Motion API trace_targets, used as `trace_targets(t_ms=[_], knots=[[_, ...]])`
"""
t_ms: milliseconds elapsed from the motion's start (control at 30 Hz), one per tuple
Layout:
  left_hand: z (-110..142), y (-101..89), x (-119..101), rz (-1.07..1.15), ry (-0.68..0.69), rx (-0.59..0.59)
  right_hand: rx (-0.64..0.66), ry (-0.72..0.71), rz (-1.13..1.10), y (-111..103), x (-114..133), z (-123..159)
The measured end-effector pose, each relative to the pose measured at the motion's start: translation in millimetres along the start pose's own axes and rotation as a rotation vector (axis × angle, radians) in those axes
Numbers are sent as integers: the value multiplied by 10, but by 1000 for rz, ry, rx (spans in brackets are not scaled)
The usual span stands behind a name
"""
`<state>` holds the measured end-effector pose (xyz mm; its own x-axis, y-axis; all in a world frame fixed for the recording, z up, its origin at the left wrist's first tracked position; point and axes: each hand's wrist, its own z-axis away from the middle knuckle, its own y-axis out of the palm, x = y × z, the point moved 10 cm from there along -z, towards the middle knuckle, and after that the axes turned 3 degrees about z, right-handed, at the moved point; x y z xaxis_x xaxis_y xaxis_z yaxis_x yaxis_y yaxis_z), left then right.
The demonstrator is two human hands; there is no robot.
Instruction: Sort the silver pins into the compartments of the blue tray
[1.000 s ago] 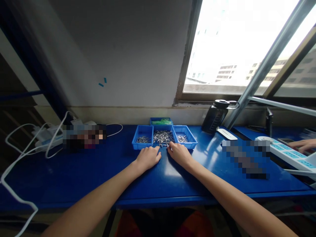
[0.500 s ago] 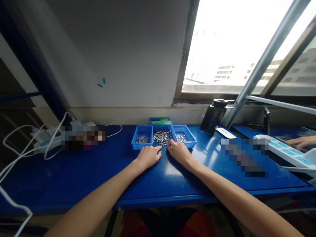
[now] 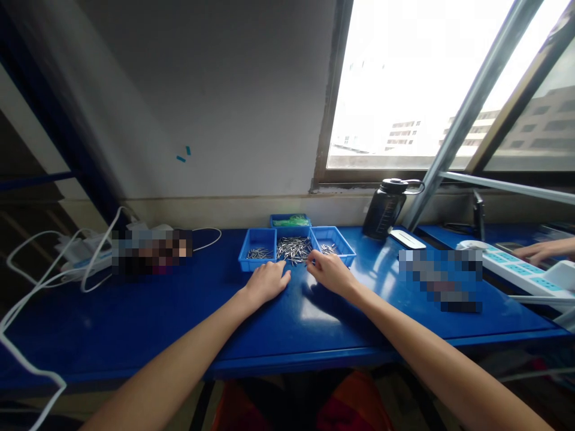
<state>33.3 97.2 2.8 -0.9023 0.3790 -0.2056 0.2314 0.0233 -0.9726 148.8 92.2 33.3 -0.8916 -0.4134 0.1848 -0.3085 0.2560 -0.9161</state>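
Observation:
Between two blue trays, a loose pile of small, slim silver metal pins (image 3: 294, 248) lies on the blue table. My left hand (image 3: 268, 281) rests on the table at the pile's near left edge, fingers lying forward and thumb apart. Just right of it, my right hand (image 3: 330, 272) is raised a little, with thumb and fingers pinched together at the pile's near right edge; whatever is in the pinch is too small to make out. The left blue tray (image 3: 242, 254) and the right blue tray (image 3: 348, 251) each contain several similar pins.
Behind the pile stands another blue tray (image 3: 272, 221) with green plastic bags in it. A black bottle (image 3: 384, 209) and a white flat device (image 3: 407, 239) are to the right, near a power strip (image 3: 516, 269). Another person's hand (image 3: 545, 250) shows far right. White cables (image 3: 33, 374) run along the left.
My right hand has lifted slightly off the table, its fingers drawn into a pinch. My left hand's index finger has pulled back from the pile. The view has shifted slightly.

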Motion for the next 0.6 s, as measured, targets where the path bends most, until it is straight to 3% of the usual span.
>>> trace_targets(t_ms=[233,600], knots=[[13,-7,-72,20,106,17,133,-140,-186,84,92,37],[30,-38,-130,-19,142,8,119,-187,-254,151,63,26]])
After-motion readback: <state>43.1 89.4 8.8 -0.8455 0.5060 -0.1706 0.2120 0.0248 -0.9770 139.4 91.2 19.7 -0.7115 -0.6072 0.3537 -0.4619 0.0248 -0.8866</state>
